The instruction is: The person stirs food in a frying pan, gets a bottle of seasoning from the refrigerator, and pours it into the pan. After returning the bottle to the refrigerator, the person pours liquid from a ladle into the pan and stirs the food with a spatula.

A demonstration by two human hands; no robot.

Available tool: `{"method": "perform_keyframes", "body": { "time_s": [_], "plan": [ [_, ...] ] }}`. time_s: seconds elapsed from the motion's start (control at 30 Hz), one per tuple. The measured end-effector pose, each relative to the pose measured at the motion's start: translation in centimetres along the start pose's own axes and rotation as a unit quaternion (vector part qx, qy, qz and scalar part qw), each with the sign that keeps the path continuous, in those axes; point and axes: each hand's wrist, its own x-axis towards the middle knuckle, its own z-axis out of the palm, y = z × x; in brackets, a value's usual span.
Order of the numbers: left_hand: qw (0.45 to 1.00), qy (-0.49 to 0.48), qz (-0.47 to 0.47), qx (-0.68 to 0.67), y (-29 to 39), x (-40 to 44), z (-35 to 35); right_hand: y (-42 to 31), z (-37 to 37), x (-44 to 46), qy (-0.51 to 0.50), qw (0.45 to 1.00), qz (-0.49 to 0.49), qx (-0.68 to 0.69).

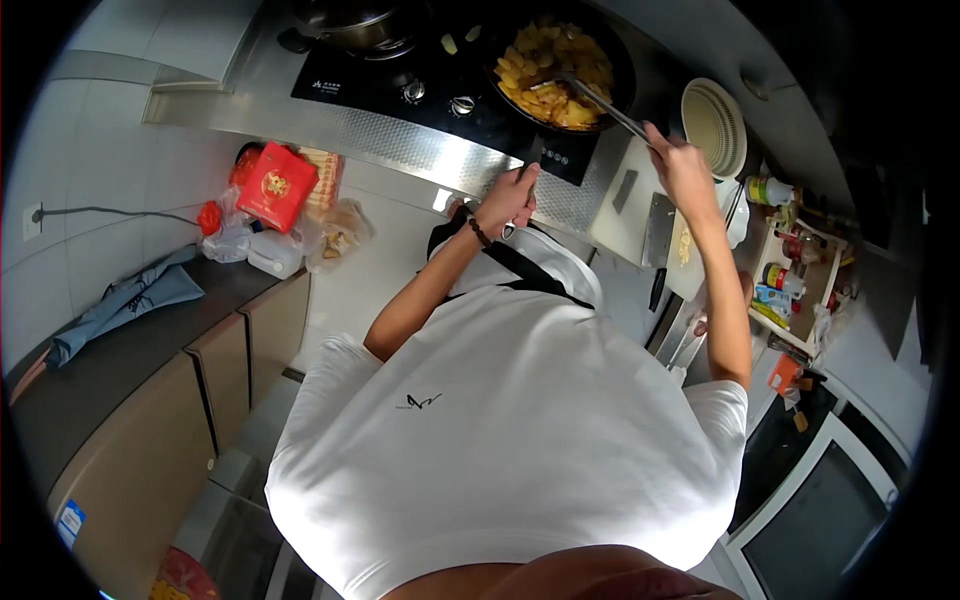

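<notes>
My left hand (507, 203), with a dark bead bracelet on its wrist, is closed around the handle (533, 153) of a frying pan (626, 82) on the stove. Yellow-orange potato slices (548, 55) fill the pan. My right hand (685, 175) grips the end of a long metal spatula (612, 108), whose blade sits among the slices. Part of the blade is hidden by food.
Left on the stove (380, 100) stands a pot (355, 25). To the right are a cutting board (622, 205), a cleaver (657, 232), a cream colander (712, 125) and a rack of bottles (785, 280). Red packaging (277, 187) and an umbrella (130, 305) lie on the left counter.
</notes>
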Motion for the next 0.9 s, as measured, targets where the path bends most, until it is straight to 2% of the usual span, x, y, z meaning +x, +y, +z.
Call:
{"method": "perform_keyframes", "body": {
  "time_s": [0.13, 0.23, 0.37, 0.57, 0.77, 0.9],
  "plan": [
    [1.000, -0.008, -0.007, -0.010, -0.1, 0.1, -0.1, -0.2, -6.8, -0.9, 0.006, 1.000, -0.002, 0.002],
    [1.000, -0.013, -0.008, -0.006, -0.1, 0.2, -0.2, -0.5, -9.2, -1.3, -0.042, 0.998, 0.007, -0.050],
    [1.000, -0.017, -0.015, -0.011, 0.0, 0.2, -0.3, -1.4, -5.4, -0.1, -0.059, 0.996, 0.017, -0.071],
    [0.999, -0.022, -0.016, -0.023, 0.5, -0.2, -0.4, -2.4, -0.1, 0.6, 0.046, 0.996, 0.079, -0.009],
    [1.000, -0.022, 0.000, -0.002, 0.2, 0.0, -0.4, -2.9, 3.3, 2.4, 0.099, 0.992, 0.081, 0.010],
    [1.000, -0.006, 0.005, 0.017, 0.4, 0.0, -0.4, -1.2, 2.6, 0.8, 0.044, 0.997, 0.057, -0.003]
  ]
}}
